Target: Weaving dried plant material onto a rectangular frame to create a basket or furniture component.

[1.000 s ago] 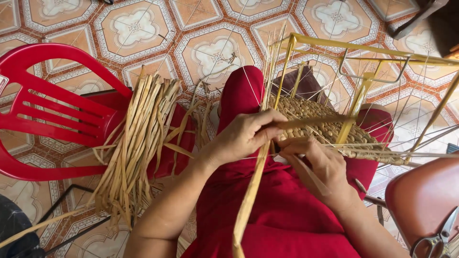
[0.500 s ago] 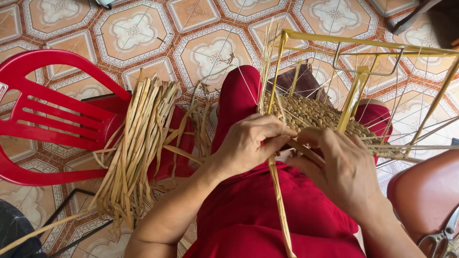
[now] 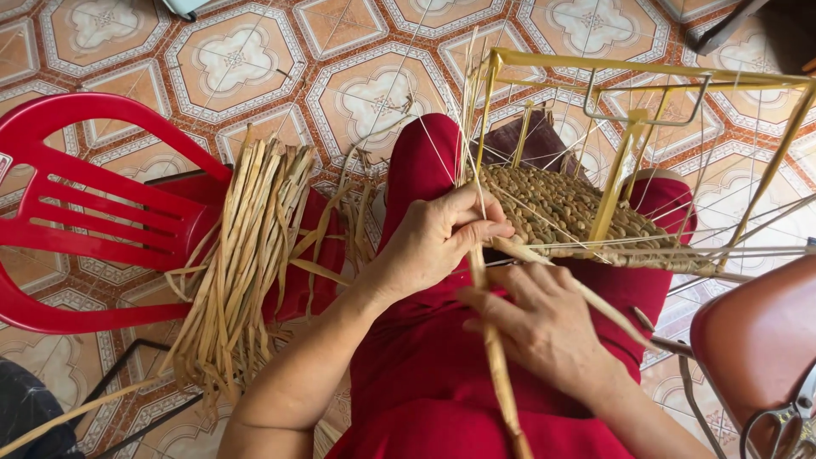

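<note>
On lap, centre: yellow wire frame (image 3: 629, 72) tilted across red-trousered knees, woven base (image 3: 565, 208) part done inside it.
Left hand: left hand (image 3: 438, 238), fingers closed, pinching a flat reed strand (image 3: 495, 357) at near edge of weave.
Right hand: right hand (image 3: 544, 323) just nearer, fingers loosely curled over same strand; second strand runs right across its knuckles. Firm grip or not: cannot tell.
Strand: runs from weave edge, between both hands, down toward near edge of view.
Stock: bundle of loose reeds (image 3: 242, 255) on left, draped over seat of red plastic chair (image 3: 85, 212).
Floor: patterned tile floor (image 3: 255, 59).
Risk: strand looks dry; sharp bend at pinch could crack it.
Risk: frame only rests on knees; hard pull could tip it, loosen last rows.
Risk: thin guide wires near fingers could snag.
</note>
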